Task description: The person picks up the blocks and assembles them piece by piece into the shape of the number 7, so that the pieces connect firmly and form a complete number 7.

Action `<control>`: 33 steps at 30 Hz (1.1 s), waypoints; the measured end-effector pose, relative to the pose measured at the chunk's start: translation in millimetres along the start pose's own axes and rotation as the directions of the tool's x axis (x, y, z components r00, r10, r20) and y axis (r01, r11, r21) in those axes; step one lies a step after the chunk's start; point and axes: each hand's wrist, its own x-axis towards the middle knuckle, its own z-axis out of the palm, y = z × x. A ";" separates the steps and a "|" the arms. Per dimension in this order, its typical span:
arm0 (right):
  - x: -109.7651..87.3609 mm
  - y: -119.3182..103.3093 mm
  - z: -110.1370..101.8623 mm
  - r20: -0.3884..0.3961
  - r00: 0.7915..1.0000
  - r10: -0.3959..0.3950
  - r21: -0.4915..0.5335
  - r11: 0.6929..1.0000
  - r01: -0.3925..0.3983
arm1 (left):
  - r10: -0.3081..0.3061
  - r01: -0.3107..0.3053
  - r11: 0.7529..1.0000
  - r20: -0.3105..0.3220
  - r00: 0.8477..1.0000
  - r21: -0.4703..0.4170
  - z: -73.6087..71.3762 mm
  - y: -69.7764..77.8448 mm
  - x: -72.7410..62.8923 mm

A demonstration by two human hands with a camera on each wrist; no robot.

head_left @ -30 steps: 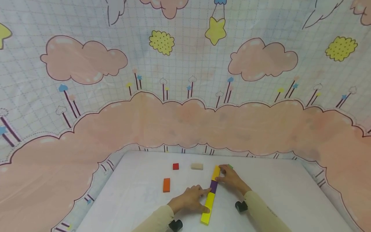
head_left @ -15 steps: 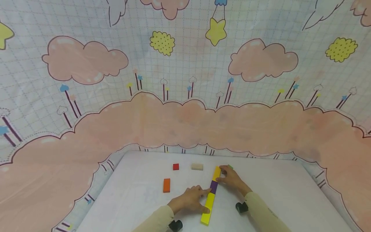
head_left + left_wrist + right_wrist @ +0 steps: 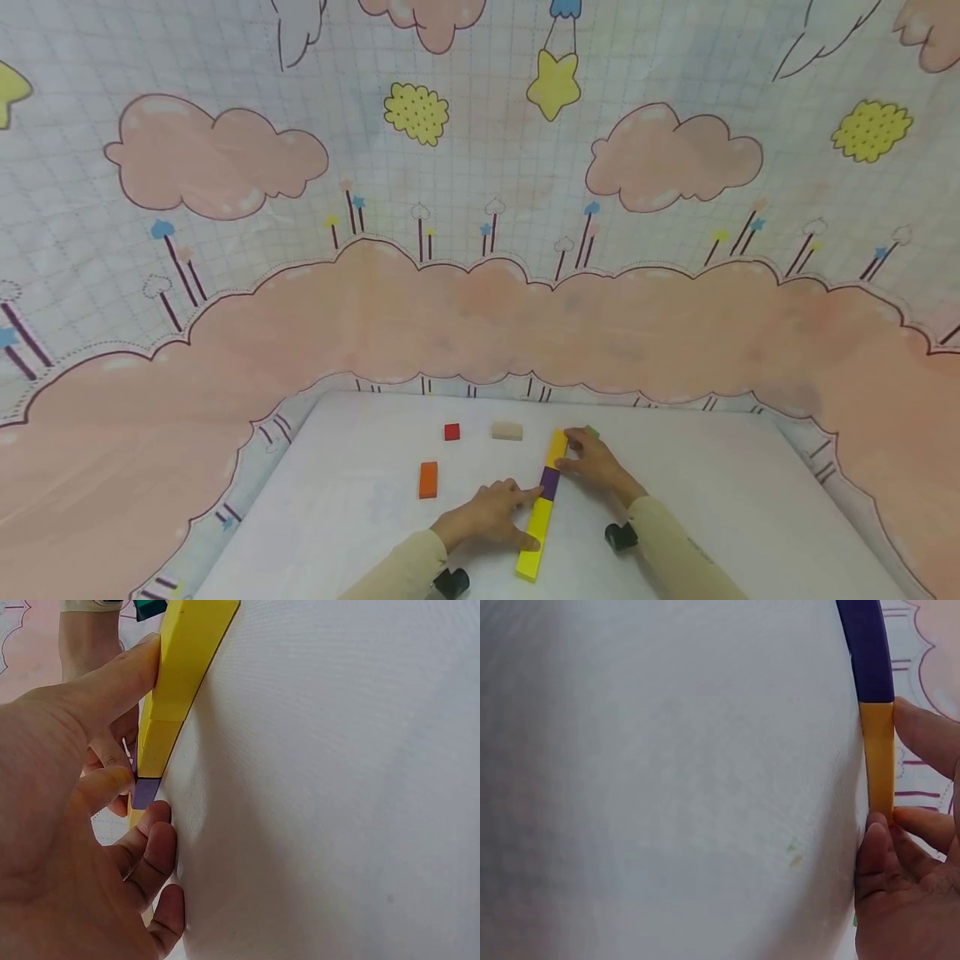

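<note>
A straight row of blocks runs away from me on the white table: two yellow blocks [image 3: 193,652] end to end, a purple block [image 3: 550,483], then an orange-yellow block [image 3: 557,447] at the far end. My left hand [image 3: 487,512] lies along the row's left side. Its thumb presses the yellow part and its extended index fingertip touches the purple block; the other fingers are loosely bent beside the row. From the right, my right hand [image 3: 596,460] pinches the orange-yellow block, thumb near the purple seam and fingers at the far end.
An orange block [image 3: 428,480], a small red block [image 3: 452,432] and a cream block [image 3: 507,431] lie left of the row. Behind my right hand a green block [image 3: 593,432] is partly hidden. A cartoon-patterned cloth [image 3: 480,325] rises behind the table [image 3: 735,492].
</note>
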 end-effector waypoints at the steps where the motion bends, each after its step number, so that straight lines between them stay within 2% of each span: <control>1: -0.3 0.2 -0.2 -0.001 1.000 0.002 -0.001 1.000 -0.002 | -0.001 0.001 1.000 0.000 1.000 0.000 0.2 0.4 0.0; 14: 0.6 0.7 0.8 0.007 1.000 0.008 0.000 1.000 -0.008 | 0.004 -0.003 1.000 0.004 1.000 -0.014 -1.5 -0.2 0.3; 24: 1.6 1.8 -1.2 0.016 1.000 0.003 -0.019 1.000 -0.003 | 0.013 -0.013 1.000 0.006 1.000 0.003 2.6 -2.3 5.1; 33: 1.5 4.7 -6.8 0.027 0.998 -0.050 -0.006 0.999 0.051 | 0.012 -0.012 1.000 0.003 1.000 0.005 1.5 -0.5 3.5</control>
